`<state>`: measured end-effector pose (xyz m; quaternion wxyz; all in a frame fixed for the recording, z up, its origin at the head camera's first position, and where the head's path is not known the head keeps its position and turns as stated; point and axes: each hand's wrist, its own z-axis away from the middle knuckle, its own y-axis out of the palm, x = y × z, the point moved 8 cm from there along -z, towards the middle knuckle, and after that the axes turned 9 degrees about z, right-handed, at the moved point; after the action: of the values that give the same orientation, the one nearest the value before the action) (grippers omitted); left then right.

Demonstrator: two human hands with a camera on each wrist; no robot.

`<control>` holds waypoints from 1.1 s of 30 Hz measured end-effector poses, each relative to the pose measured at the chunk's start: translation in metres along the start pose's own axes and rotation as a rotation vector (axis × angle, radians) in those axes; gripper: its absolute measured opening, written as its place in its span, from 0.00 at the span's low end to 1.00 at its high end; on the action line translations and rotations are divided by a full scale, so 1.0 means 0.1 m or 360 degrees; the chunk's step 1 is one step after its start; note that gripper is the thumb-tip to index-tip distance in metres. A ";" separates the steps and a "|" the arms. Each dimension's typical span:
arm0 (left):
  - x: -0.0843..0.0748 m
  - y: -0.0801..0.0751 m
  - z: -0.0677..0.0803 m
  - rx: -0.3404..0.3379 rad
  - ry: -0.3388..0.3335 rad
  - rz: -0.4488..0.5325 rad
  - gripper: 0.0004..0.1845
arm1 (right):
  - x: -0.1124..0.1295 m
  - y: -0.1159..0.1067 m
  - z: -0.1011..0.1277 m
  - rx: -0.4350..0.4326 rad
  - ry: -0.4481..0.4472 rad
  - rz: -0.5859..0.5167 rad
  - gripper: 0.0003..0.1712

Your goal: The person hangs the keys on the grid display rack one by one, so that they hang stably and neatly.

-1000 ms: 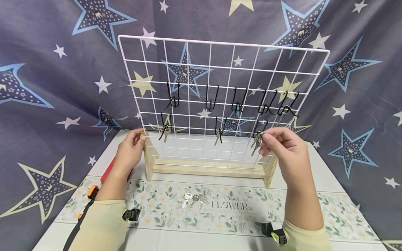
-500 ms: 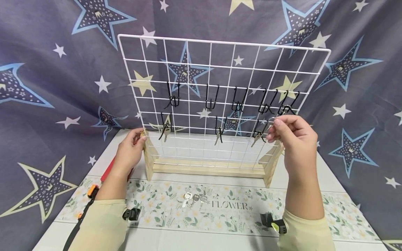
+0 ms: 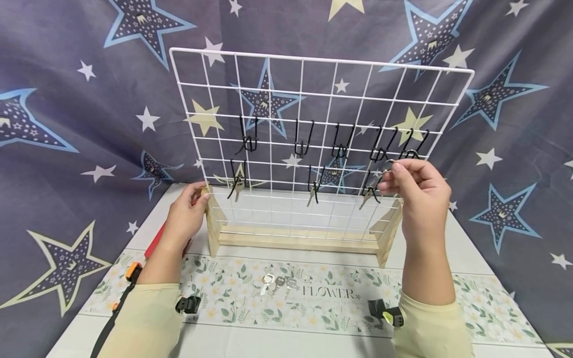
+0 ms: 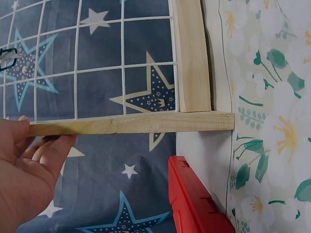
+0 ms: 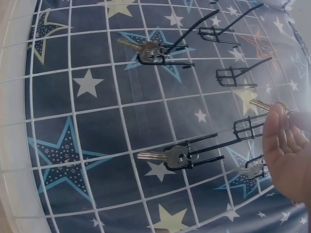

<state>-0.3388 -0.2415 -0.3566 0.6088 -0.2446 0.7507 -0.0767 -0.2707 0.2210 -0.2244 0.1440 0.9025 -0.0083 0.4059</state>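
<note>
My left hand grips the upper end of the stand's left wooden side, thumb and fingers on either side of the wood. At the right part of the white wire grid, my right hand pinches a key by its ring between thumb and fingertips. The fingers partly hide this ring. It is close below the upper right black hook. A key hangs on the lower right hook beside the hand. Other keys hang from the lower left hook and the lower middle hook.
Several loose keys lie on the flowered strip in front of the stand. The wooden crossbar runs along its bottom. A red object stands behind the left forearm. Star-patterned cloth hangs behind and at both sides.
From the lower right hook, my right hand has moved right and upward with a key, leaving another key hanging there. My left hand has kept its hold on the wooden side.
</note>
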 end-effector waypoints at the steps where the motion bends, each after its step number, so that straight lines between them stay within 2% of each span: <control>1: 0.00 0.00 0.00 -0.0002 0.0001 -0.0001 0.23 | -0.01 0.00 0.00 -0.0007 0.0006 0.0028 0.07; 5: 0.00 0.00 0.00 -0.0009 0.0007 -0.0007 0.23 | -0.08 -0.01 -0.01 -0.0018 0.0041 0.0092 0.07; 14: -0.02 0.01 -0.01 -0.0034 0.0058 -0.0021 0.22 | -0.20 0.00 -0.07 -0.0025 0.0100 0.0031 0.05; 23: -0.01 0.02 0.00 -0.0029 0.0028 0.0000 0.22 | -0.33 0.02 -0.14 -0.0061 0.0180 0.0037 0.06; 33: -0.01 0.00 0.00 -0.0029 0.0042 -0.0008 0.22 | -0.38 0.03 -0.20 -0.0055 0.0192 0.0081 0.07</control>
<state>-0.3390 -0.2407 -0.3556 0.5965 -0.2508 0.7588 -0.0747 -0.3111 0.2192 -0.2387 0.1495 0.8732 -0.0295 0.4629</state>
